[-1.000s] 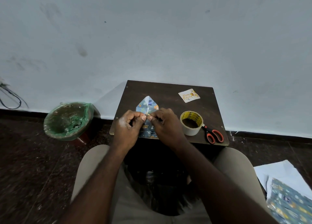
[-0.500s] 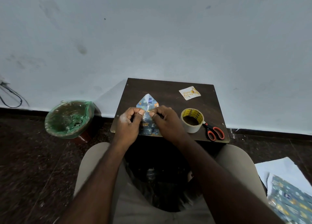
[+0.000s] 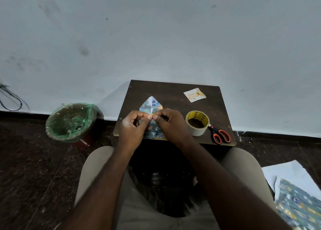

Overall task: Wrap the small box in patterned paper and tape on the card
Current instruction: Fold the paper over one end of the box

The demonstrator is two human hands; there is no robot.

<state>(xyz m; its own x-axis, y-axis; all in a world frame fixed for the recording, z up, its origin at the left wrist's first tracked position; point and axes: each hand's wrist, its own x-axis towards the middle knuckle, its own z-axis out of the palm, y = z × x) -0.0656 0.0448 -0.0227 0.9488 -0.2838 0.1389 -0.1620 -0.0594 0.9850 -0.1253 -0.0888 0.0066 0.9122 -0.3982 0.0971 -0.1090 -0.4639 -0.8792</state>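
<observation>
Over wrapped box (image 3: 153, 133) at front edge of desk (image 3: 173, 91), left hand (image 3: 132, 127) & right hand (image 3: 171, 124) pinch a yellowish bit (image 3: 151, 114), prob. tape, likely to seal flap (image 3: 151, 103).

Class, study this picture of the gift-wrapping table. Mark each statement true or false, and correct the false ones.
1. The card is taped onto the box. False: it lies by itself on the table, apart from the box.
2. The scissors lie to the right of the tape roll. True.
3. The left hand and right hand pinch what looks like a bit of tape over the box. True.
4. The bin stands on the table. False: it stands on the floor, left of the table.
5. The scissors have blue handles. False: they are orange.
</observation>
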